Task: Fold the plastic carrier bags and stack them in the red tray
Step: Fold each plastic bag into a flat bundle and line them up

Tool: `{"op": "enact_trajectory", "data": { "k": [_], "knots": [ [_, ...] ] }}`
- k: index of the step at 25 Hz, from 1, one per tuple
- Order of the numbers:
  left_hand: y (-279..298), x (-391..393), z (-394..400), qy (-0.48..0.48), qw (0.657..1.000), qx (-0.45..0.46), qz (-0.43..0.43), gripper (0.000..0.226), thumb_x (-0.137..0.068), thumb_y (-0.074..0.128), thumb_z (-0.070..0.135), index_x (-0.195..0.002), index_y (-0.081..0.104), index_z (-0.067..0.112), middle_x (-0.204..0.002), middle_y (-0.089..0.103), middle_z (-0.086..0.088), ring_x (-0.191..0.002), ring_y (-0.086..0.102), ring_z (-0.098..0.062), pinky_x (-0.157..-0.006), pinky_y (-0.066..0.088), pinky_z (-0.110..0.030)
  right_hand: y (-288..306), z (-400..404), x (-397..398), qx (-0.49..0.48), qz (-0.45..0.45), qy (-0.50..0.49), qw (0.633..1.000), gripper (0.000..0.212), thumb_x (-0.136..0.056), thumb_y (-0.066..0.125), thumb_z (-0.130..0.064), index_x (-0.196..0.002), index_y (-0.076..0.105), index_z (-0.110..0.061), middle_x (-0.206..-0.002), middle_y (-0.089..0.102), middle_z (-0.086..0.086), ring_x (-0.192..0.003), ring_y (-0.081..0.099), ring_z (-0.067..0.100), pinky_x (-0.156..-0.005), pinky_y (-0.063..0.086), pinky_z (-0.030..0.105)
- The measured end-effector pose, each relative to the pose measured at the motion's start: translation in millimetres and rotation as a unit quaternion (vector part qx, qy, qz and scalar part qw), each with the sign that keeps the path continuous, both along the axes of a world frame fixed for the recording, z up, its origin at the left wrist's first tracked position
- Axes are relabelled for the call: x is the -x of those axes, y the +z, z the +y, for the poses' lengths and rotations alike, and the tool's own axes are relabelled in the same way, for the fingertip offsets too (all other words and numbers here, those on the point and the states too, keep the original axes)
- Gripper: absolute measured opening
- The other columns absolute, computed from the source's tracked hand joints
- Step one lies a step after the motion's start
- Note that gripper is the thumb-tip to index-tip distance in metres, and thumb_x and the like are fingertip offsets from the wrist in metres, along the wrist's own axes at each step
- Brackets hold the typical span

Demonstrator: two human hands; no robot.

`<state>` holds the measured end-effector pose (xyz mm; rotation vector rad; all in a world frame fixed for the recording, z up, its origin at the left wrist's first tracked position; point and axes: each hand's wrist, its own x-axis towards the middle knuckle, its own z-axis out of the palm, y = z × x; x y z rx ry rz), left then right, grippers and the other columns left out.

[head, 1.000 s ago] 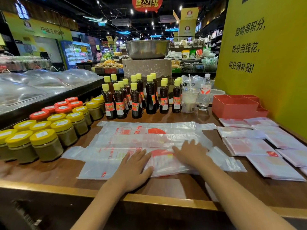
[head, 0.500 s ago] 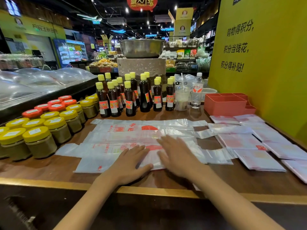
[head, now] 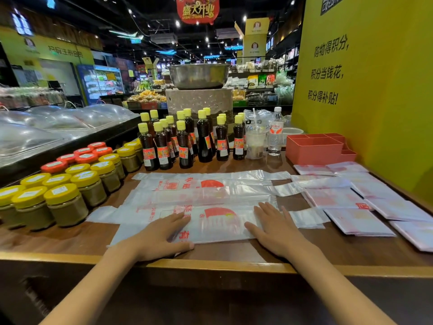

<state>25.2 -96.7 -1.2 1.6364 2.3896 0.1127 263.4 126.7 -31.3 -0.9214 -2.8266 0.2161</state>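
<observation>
While both hands (head: 218, 233) press flat, fingers straight, on the nearest carrier bag (head: 218, 221), smoothing precedes its next fold.

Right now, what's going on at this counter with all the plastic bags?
A person is flattening a plastic bag on the wooden counter, the left hand and right hand pressing on it with straight fingers. More unfolded bags lie just behind it. Folded bags are laid out to the right. The red tray stands at the back right, and no bags can be seen in it yet. Jars and dark bottles line the left and back.
</observation>
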Motion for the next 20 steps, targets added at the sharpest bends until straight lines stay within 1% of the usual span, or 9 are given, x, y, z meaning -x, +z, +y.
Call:
{"op": "enact_trajectory", "data": {
  "k": [2, 4, 6, 9, 11, 13, 16, 18, 20],
  "knots": [
    [11, -2, -13, 0.002, 0.999, -0.03, 0.02, 0.076, -0.088, 0.047, 0.074, -0.153, 0.025, 0.044, -0.16, 0.026, 0.019, -0.144, 0.031, -0.008, -0.116, 0.027, -0.03, 7, -15, 0, -0.015, 0.087, 0.072, 0.993, 0.071, -0.094, 0.037, -0.071, -0.155, 0.031, -0.034, -0.164, 0.02, -0.015, -0.152, 0.007, 0.004, -0.125, -0.004, 0.039],
    [17, -8, -19, -0.017, 0.997, -0.047, 0.054, 0.069, -0.09, 0.049, 0.07, -0.151, 0.033, 0.042, -0.155, 0.036, 0.021, -0.138, 0.038, -0.005, -0.11, 0.032, -0.024, 13, -24, -6, 0.029, 0.118, 0.128, 0.984, 0.069, -0.088, 0.052, -0.073, -0.148, 0.039, -0.042, -0.157, 0.031, -0.025, -0.146, 0.02, -0.003, -0.123, 0.012, 0.028],
    [18, -11, -19, -0.031, 0.996, -0.052, 0.064, 0.066, -0.093, 0.049, 0.066, -0.151, 0.034, 0.041, -0.157, 0.034, 0.019, -0.141, 0.034, -0.005, -0.112, 0.029, -0.024, 14, -24, -10, 0.076, 0.083, 0.132, 0.985, 0.069, -0.084, 0.058, -0.073, -0.145, 0.042, -0.045, -0.15, 0.038, -0.028, -0.138, 0.034, -0.003, -0.115, 0.03, 0.025],
    [17, -12, -15, -0.025, 0.998, -0.038, 0.051, 0.069, -0.093, 0.048, 0.066, -0.154, 0.027, 0.041, -0.162, 0.024, 0.017, -0.148, 0.023, -0.008, -0.118, 0.022, -0.03, 16, -22, -6, 0.03, 0.052, 0.135, 0.989, 0.05, -0.094, 0.052, -0.063, -0.137, 0.054, -0.037, -0.141, 0.053, -0.022, -0.129, 0.048, 0.003, -0.108, 0.042, 0.029],
    [13, -11, -12, -0.017, 0.998, -0.027, 0.047, 0.067, -0.095, 0.045, 0.065, -0.155, 0.024, 0.041, -0.162, 0.023, 0.017, -0.148, 0.022, -0.009, -0.119, 0.02, -0.031, 21, -26, -1, -0.004, 0.04, 0.154, 0.987, 0.04, -0.102, 0.041, -0.054, -0.129, 0.061, -0.032, -0.132, 0.06, -0.016, -0.122, 0.053, 0.007, -0.102, 0.046, 0.031],
    [9, -11, -10, -0.021, 0.997, -0.029, 0.072, 0.058, -0.101, 0.039, 0.055, -0.155, 0.025, 0.04, -0.162, 0.024, 0.015, -0.148, 0.023, -0.009, -0.119, 0.02, -0.029, 23, -28, -1, -0.019, 0.044, 0.168, 0.985, 0.043, -0.102, 0.034, -0.056, -0.122, 0.063, -0.031, -0.124, 0.063, -0.015, -0.117, 0.056, 0.008, -0.096, 0.048, 0.032],
    [9, -12, -9, -0.03, 0.99, -0.063, 0.119, 0.046, -0.107, 0.035, 0.04, -0.153, 0.031, 0.039, -0.159, 0.032, 0.013, -0.145, 0.031, -0.01, -0.118, 0.025, -0.028, 19, -26, -5, -0.038, 0.059, 0.168, 0.983, 0.047, -0.097, 0.041, -0.06, -0.132, 0.058, -0.033, -0.128, 0.06, -0.016, -0.118, 0.054, 0.007, -0.096, 0.047, 0.03],
    [10, -11, -13, -0.03, 0.985, -0.098, 0.139, 0.042, -0.107, 0.036, 0.037, -0.149, 0.037, 0.041, -0.155, 0.04, 0.014, -0.141, 0.038, -0.01, -0.115, 0.03, -0.027, 19, -24, -5, -0.069, 0.069, 0.168, 0.981, 0.037, -0.101, 0.045, -0.046, -0.133, 0.058, -0.031, -0.128, 0.061, -0.013, -0.119, 0.055, 0.009, -0.094, 0.047, 0.028],
    [8, -9, -19, -0.027, 0.982, -0.112, 0.147, 0.039, -0.107, 0.037, 0.038, -0.145, 0.042, 0.043, -0.151, 0.045, 0.015, -0.139, 0.041, -0.009, -0.115, 0.032, -0.028, 21, -22, -6, -0.104, 0.083, 0.165, 0.977, 0.028, -0.103, 0.044, -0.037, -0.122, 0.064, -0.03, -0.117, 0.065, -0.012, -0.111, 0.059, 0.01, -0.085, 0.048, 0.026]
  ]
}}
